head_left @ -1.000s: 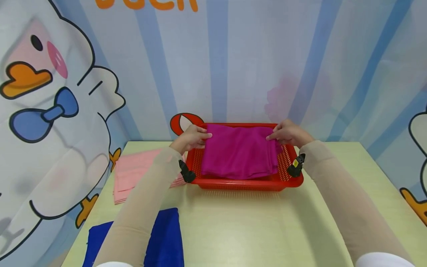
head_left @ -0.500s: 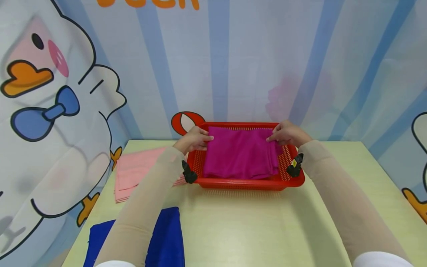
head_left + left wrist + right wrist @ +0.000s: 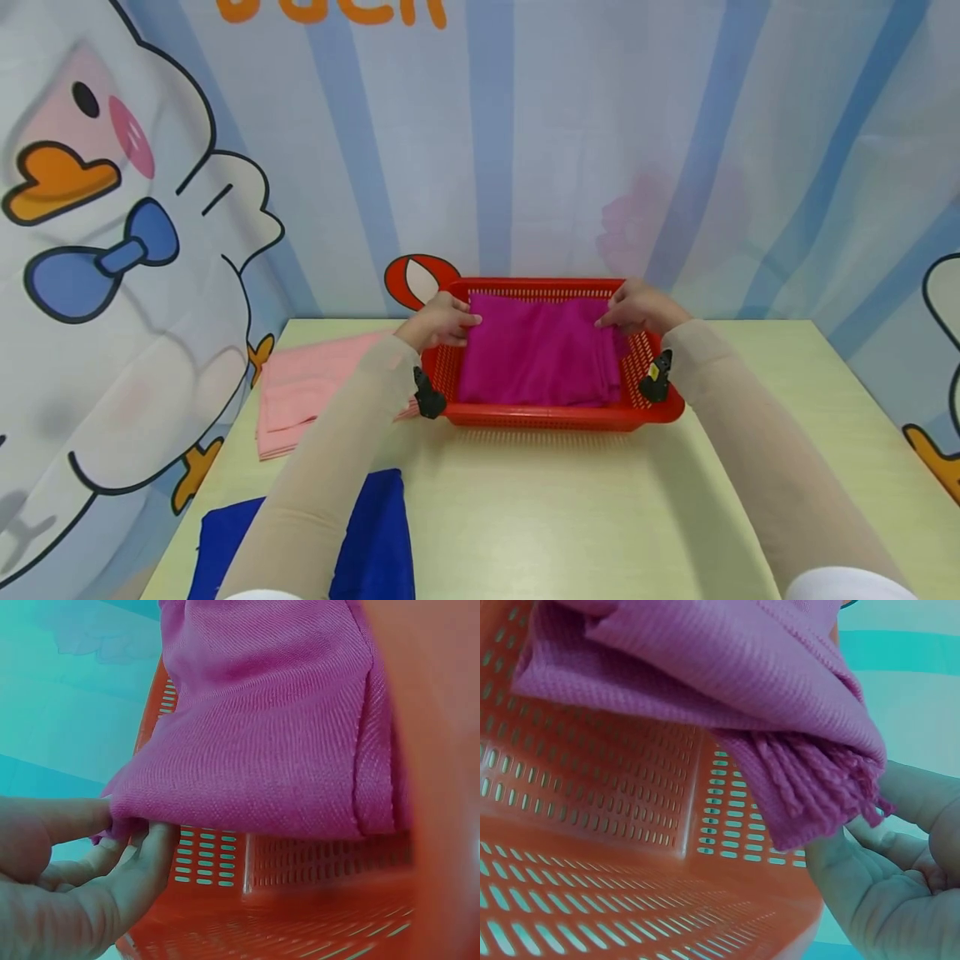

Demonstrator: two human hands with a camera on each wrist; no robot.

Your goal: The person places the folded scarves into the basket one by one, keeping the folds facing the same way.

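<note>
A folded magenta cloth sits in the red slotted basket at the far middle of the tabletop. The left hand pinches the cloth's far left corner, thumb above and fingers curled beneath, with the basket wall just behind. The right hand grips the far right corner, where the fringed edge drapes over its fingers. A pink cloth lies left of the basket; a blue cloth lies nearer, under the left forearm.
</note>
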